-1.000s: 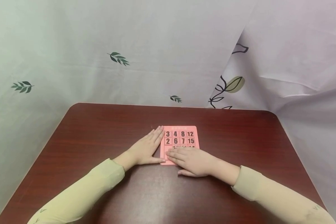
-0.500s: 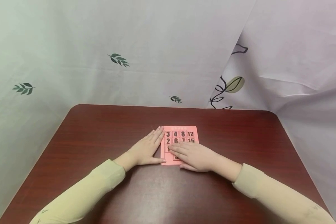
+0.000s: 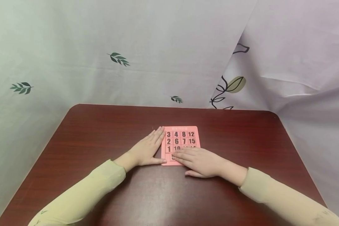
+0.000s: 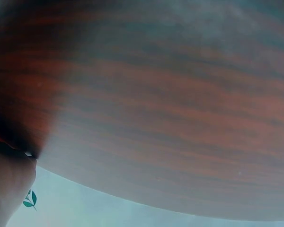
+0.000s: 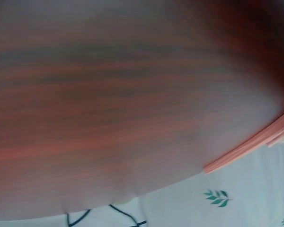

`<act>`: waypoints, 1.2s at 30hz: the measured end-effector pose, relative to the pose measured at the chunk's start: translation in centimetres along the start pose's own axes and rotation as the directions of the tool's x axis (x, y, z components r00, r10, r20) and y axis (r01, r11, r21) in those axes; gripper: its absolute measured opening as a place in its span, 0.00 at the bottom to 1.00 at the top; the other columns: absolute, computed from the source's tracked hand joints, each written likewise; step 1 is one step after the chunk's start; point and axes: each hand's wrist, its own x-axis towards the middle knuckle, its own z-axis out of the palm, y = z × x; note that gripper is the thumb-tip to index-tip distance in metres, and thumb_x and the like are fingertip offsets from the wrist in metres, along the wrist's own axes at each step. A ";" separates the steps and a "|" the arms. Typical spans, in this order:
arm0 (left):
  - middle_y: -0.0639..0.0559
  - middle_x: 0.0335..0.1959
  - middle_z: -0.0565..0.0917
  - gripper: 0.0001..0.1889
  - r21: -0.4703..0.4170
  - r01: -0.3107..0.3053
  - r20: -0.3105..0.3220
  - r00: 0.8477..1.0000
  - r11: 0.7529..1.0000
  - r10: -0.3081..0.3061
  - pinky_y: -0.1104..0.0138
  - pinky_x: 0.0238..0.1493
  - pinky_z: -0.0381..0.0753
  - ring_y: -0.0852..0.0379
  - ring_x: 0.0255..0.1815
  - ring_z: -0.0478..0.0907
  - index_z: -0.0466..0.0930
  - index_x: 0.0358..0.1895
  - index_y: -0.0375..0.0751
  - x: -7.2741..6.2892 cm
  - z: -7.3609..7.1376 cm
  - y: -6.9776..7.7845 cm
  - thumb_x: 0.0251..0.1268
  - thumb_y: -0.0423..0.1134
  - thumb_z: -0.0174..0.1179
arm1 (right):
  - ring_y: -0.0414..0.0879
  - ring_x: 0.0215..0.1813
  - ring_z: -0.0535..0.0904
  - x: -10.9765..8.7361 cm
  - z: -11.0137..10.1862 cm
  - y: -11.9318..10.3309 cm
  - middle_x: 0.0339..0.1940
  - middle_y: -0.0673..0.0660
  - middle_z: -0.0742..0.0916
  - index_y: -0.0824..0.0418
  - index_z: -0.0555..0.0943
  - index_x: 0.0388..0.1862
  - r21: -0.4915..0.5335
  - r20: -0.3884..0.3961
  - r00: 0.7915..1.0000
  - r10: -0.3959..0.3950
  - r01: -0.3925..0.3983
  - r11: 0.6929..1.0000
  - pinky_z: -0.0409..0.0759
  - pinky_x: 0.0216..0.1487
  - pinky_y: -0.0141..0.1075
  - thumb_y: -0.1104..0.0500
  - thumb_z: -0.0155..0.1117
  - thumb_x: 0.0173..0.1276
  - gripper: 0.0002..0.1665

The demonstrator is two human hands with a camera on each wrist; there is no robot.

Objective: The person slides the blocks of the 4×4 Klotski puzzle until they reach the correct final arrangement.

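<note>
A pink sliding number puzzle (image 3: 163,147) lies flat on the dark red table. Its top row reads 3, 4, 8, 12, its second 2, 6, 7, 15; the third begins 1, 10. My left hand (image 3: 145,150) lies along the puzzle's left side, fingers straight at the edge and thumb at the near left corner. The fingertips of my right hand (image 3: 201,161) press a partly covered tile (image 3: 172,157) in the bottom row, with a gap to its left. That hand hides the lower right tiles. In the right wrist view, the puzzle's side edge (image 5: 251,146) shows.
The brown-red wooden table (image 3: 107,125) has rounded far corners. Pale curtains (image 3: 147,37) with leaf prints hang behind and beside it. The left wrist view shows mostly blurred tabletop (image 4: 170,113).
My right hand has gone from the 1 tile, left in the third row, down to the bottom row. The tile under its fingertips has shifted left. My left hand stays put.
</note>
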 end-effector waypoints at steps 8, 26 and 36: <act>0.31 0.88 0.44 0.62 -0.005 -0.003 0.005 1.000 1.000 0.003 0.51 0.89 0.52 0.38 0.90 0.43 0.45 0.85 0.26 0.1 0.2 -0.1 0.68 0.74 0.57 | 0.51 0.80 0.74 1.6 -0.1 -0.2 0.79 0.58 0.78 0.64 0.71 0.79 0.020 0.028 1.000 0.001 -0.002 1.000 0.73 0.81 0.44 0.40 0.60 0.80 0.40; 0.29 0.88 0.45 0.63 0.012 -0.002 -0.014 1.000 1.000 0.002 0.50 0.89 0.52 0.37 0.90 0.44 0.45 0.85 0.25 -0.2 -0.1 0.0 0.66 0.75 0.58 | 0.53 0.76 0.78 -3.6 -0.2 0.1 0.75 0.59 0.82 0.64 0.75 0.76 0.000 -0.075 0.996 0.042 -0.042 0.999 0.78 0.76 0.47 0.40 0.64 0.77 0.40; 0.28 0.87 0.46 0.62 -0.006 -0.010 -0.015 1.000 1.000 0.010 0.49 0.89 0.53 0.36 0.90 0.45 0.46 0.84 0.24 -0.1 -0.2 0.2 0.67 0.72 0.59 | 0.52 0.78 0.76 -0.7 -0.2 -0.6 0.77 0.58 0.80 0.64 0.73 0.77 0.029 -0.022 0.999 0.048 -0.047 0.998 0.76 0.78 0.46 0.42 0.63 0.77 0.40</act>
